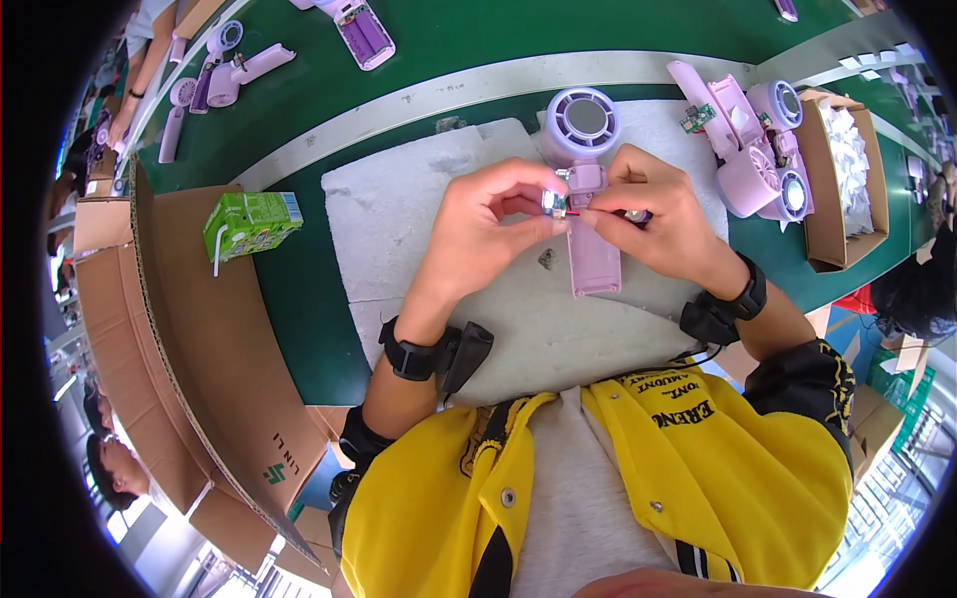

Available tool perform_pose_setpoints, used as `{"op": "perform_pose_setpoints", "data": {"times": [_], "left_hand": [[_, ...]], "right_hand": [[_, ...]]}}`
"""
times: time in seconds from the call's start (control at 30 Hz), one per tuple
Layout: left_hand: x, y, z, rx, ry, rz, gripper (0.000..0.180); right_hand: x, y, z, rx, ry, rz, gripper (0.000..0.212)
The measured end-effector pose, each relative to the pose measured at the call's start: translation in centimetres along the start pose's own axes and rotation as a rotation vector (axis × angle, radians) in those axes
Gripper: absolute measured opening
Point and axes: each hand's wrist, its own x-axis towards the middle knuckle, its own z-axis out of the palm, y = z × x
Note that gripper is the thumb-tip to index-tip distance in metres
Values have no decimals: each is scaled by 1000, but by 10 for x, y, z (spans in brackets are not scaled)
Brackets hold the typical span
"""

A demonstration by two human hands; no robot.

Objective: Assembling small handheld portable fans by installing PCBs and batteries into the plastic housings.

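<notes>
A small, silvery electronic part [553, 203] is clamped between the thumb and forefinger of the left hand [486, 224], at the left edge of an open-handled lilac plastic fan [596, 261], beside the right hand [658, 211], whose finger grip cannot be told.

The fan [588, 175] is lilac (the mat [394, 214], greyish white).

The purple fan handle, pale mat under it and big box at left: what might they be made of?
Fan handle: likely plastic, smooth with a soft sheen and moulded-looking rims. Pale mat: perhaps foam, matte, with scuffs and uneven edges. Big box: apparently corrugated cardboard, dull brown, fluted along its edge.
</notes>
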Motion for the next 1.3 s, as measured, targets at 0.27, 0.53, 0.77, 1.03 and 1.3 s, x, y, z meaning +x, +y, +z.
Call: {"op": "perform_pose_setpoints", "data": {"times": [0.27,0.53,0.77,1.03,1.3], "left_hand": [[-1,-5,6,100,51,38,35],[0,-5,9,287,74,131,39],[0,-9,10,314,123,165,34],[2,-8,11,389,159,242,28],[2,-12,14,480,194,298,27]], "right_hand": [[-2,3,2,-211,37,-148,18],[1,-11,7,-311,110,-71,36],[0,-7,6,-319,123,-55,36],[0,-7,8,-284,154,-33,35],[2,-2,7,-315,166,-73,37]]}}
